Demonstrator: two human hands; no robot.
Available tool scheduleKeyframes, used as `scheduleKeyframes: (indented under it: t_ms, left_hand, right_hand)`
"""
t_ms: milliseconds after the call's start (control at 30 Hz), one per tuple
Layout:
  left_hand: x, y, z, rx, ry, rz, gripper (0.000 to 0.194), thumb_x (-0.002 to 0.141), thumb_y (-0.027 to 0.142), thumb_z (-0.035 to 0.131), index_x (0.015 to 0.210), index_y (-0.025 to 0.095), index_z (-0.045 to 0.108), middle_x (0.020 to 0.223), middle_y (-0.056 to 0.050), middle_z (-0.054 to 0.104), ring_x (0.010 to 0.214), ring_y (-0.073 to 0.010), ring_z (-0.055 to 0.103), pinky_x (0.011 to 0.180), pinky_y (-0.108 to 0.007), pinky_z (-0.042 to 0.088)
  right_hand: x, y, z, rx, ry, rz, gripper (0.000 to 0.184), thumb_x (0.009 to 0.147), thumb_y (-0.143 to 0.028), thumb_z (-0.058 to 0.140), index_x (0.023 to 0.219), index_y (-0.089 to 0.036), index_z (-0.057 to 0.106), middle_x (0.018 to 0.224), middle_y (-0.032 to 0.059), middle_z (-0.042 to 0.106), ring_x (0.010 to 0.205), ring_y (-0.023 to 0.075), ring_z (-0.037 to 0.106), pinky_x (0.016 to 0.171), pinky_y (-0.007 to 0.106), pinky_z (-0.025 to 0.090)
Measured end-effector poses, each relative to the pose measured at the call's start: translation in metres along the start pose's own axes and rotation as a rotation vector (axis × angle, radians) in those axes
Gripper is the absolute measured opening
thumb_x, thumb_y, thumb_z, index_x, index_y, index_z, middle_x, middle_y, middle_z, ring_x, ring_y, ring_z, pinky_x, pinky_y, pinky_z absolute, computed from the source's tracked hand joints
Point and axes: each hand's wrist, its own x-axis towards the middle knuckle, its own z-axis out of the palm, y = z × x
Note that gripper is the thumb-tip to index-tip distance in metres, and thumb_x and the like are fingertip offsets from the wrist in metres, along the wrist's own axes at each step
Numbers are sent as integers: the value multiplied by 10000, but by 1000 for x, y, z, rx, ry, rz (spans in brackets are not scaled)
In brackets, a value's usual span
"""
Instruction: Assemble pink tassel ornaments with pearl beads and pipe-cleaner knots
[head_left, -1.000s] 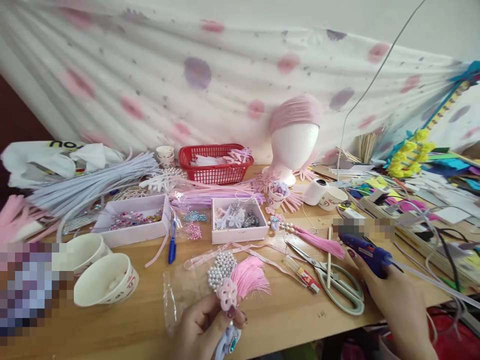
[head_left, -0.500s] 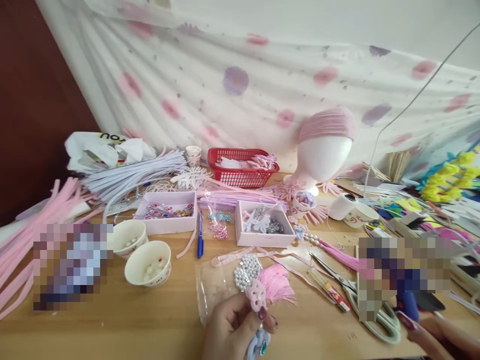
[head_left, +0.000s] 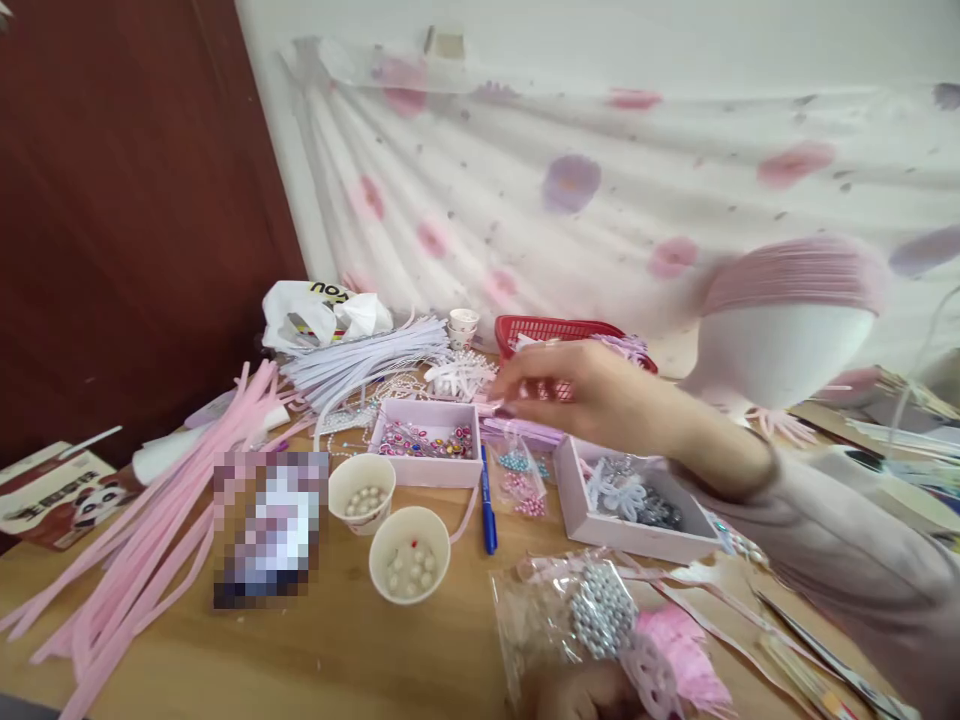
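Note:
At the bottom edge my left hand (head_left: 585, 692), partly cut off and blurred, is closed on a pink looped flower ornament (head_left: 651, 672). A pink tassel (head_left: 686, 655) shows just beside the flower, and silver-grey beads in a clear bag (head_left: 602, 608) lie behind it. My right hand (head_left: 574, 395) reaches leftward across the table, fingers stretched out and apart, with nothing visible in them. It hovers in front of the red basket (head_left: 559, 328), near white pipe-cleaner pieces (head_left: 459, 375). Below its wrist is a white box of flowers and grey pieces (head_left: 637, 535).
Two paper cups (head_left: 409, 595) hold white beads. Around them are a gem box (head_left: 427, 470), a blue pen (head_left: 489, 520), pink pipe cleaners (head_left: 172, 520) and scissors (head_left: 832, 665). A foam head (head_left: 784, 350) stands at the back right.
The view has turned left. My right hand has let go of the blue glue gun, now out of view, and swung up and left over the boxes. My left hand keeps the flower ornament.

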Motion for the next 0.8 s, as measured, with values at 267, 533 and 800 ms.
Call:
scheduleKeyframes:
  t_ms: [267, 533, 800]
  left_hand:
    - [61, 99, -166, 84, 381, 173, 660, 929, 627, 360, 732, 134, 750, 777, -55, 814, 932, -255, 802, 561, -243, 562]
    - [103, 124, -294, 369, 570, 260, 515, 857, 352, 411, 538, 58, 688, 893, -76, 825, 1033, -327, 666, 452, -111, 373]
    - [111, 118, -307, 431, 456, 326, 510, 837, 365, 414, 494, 64, 642, 970, -94, 818, 1026, -344, 688, 451, -155, 413]
  right_hand:
    - [95, 51, 91, -419, -490, -130, 232, 865, -131, 629, 953, -187, 836, 906, 114, 820, 806, 225, 738, 665, 292, 426]
    - [105, 56, 98, -518, -596, -143, 248, 871, -133, 616, 986, -188, 829, 938, 124, 831, 829, 251, 761, 642, 300, 418]
    - [109, 49, 100, -591, -650, -144, 270, 901, -81, 556, 978, -112, 813, 938, 180, 822, 846, 268, 773, 639, 303, 457]
